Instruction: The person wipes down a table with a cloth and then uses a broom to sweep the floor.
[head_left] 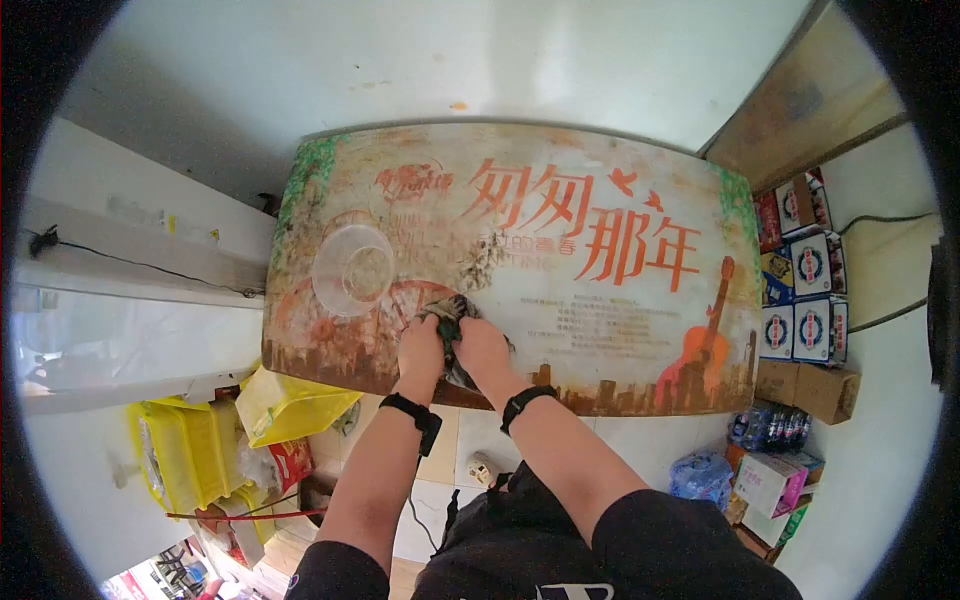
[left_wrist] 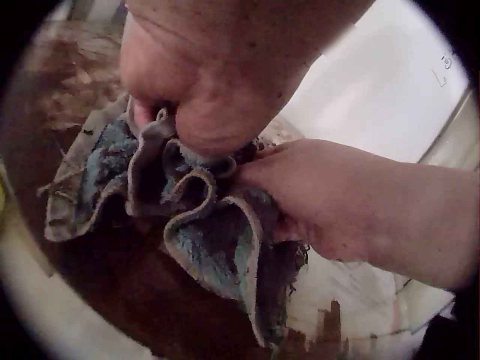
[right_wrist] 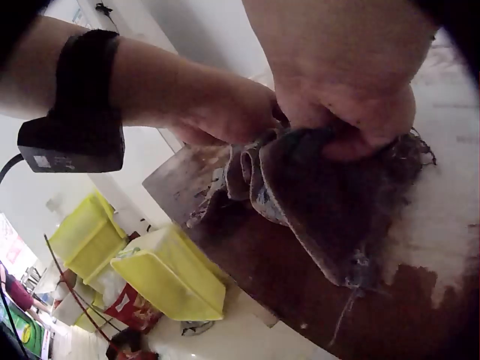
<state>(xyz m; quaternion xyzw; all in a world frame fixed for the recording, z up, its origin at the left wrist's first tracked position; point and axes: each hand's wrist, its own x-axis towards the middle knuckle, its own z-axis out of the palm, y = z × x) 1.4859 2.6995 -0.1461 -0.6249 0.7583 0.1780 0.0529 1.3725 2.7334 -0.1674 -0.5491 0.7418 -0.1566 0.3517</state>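
Note:
A frayed, dirty grey-green cloth (left_wrist: 214, 247) lies bunched in folds near the front edge of a printed table top (head_left: 620, 330). My left hand (head_left: 421, 352) grips its left part, the fingers curled into the folds. Close beside it, my right hand (head_left: 481, 350) grips the right part; in the right wrist view the cloth (right_wrist: 322, 202) hangs in a dark flap below that hand (right_wrist: 345, 97). Both hands' fingertips are mostly hidden in the cloth. Behind the left hand a clear round plastic bowl (head_left: 352, 270) stands on the table top.
Yellow bins (head_left: 290, 405) stand on the floor at the left, with bags beside them. Boxes (head_left: 810, 265) are stacked along the right side, above bottled drinks (head_left: 770, 427) and a blue bag (head_left: 700, 477). A white wall (head_left: 420, 60) rises behind the table.

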